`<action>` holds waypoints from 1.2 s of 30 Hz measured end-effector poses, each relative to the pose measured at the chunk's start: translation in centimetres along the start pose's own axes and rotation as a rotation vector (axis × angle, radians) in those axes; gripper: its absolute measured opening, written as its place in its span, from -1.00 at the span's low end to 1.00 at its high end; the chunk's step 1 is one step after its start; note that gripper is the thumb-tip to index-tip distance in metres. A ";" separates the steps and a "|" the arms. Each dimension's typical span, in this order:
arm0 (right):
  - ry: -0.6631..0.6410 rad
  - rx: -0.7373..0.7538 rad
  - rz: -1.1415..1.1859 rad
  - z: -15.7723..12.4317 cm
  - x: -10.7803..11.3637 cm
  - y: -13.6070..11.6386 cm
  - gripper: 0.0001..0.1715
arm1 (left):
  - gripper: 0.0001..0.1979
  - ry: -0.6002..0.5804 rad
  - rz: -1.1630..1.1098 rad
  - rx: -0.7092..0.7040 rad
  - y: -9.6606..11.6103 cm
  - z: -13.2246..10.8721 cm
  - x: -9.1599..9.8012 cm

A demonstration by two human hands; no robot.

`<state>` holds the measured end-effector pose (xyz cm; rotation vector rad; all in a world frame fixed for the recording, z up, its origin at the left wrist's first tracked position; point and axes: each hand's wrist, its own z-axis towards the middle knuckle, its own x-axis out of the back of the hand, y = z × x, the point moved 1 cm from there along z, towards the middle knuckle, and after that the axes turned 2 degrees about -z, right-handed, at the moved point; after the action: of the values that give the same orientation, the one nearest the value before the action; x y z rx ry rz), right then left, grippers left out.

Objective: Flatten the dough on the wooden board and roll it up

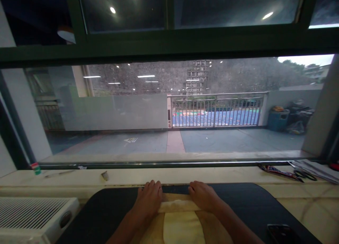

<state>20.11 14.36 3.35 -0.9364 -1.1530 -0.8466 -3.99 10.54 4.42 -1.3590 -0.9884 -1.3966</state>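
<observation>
A pale rolling pin (178,206) lies crosswise over a flat sheet of yellowish dough (184,228) on a brown wooden board (212,224). My left hand (151,195) is closed over the pin's left end, knuckles up and fingers bent toward the window. Over the right end, my right hand (202,194) is closed in the same way. Both ends of the pin are hidden under my hands and wrists. A little pale dough seems to show along the pin's far side. The dough's near edge runs out of view.
The board rests on a black tabletop (113,208), with a dark phone (282,233) at right. Along the windowsill (185,175) are a small red-and-green container (36,168), a crumpled scrap (105,175), a snack wrapper (280,172), scissors (304,174) and papers (317,169). A white vented unit (34,215) stands left.
</observation>
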 end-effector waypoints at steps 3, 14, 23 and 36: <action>-0.026 -0.028 -0.010 0.7 0.0 0.1 -0.68 | -0.64 -0.016 0.002 -0.022 -0.2 0.5 0.2; 0.148 -0.095 -0.074 1.2 1.1 -0.6 -0.52 | -0.55 0.053 -0.089 0.082 -0.3 2.0 0.3; 0.242 0.005 -0.085 -3.4 0.5 -2.1 -0.55 | -0.58 0.216 -0.120 0.015 1.7 -2.9 -0.6; 0.369 0.145 -0.066 -8.1 -0.1 -2.7 -0.53 | -0.55 0.323 -0.135 -0.147 1.9 -6.5 -2.4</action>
<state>20.57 5.85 2.52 -0.5951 -0.9137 -0.9311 -3.92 4.01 1.51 -1.1386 -0.7857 -1.7550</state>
